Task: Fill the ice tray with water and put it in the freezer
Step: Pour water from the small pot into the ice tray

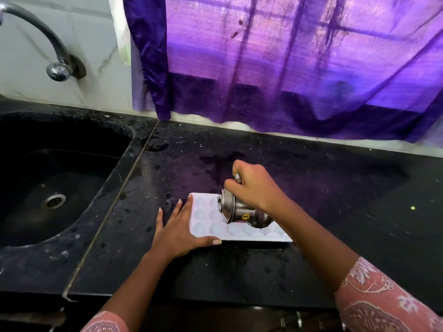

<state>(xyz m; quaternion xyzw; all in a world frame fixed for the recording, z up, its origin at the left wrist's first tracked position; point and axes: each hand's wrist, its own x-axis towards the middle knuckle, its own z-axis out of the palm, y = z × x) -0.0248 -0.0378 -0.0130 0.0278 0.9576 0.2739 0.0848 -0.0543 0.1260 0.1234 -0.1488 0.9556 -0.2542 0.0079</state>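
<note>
The white plastic ice tray (239, 230) lies on the black stone counter (335, 188), braced at its left end by the flat, unclenched left hand (178, 230). The small steel jug (242, 213) is gripped tipped over it by the right hand (255, 185). Filling step judged; remaining right cells need water next.

This is a home kitchen. A black stone countertop (311, 178) runs along a pale marble-look wall (96, 56), with a dark sink (60, 178) sunk into its left end and a curved metal tap (45, 37) fixed to the wall above it. A purple curtain (287, 63) hangs over a window along the countertop's far edge.
</note>
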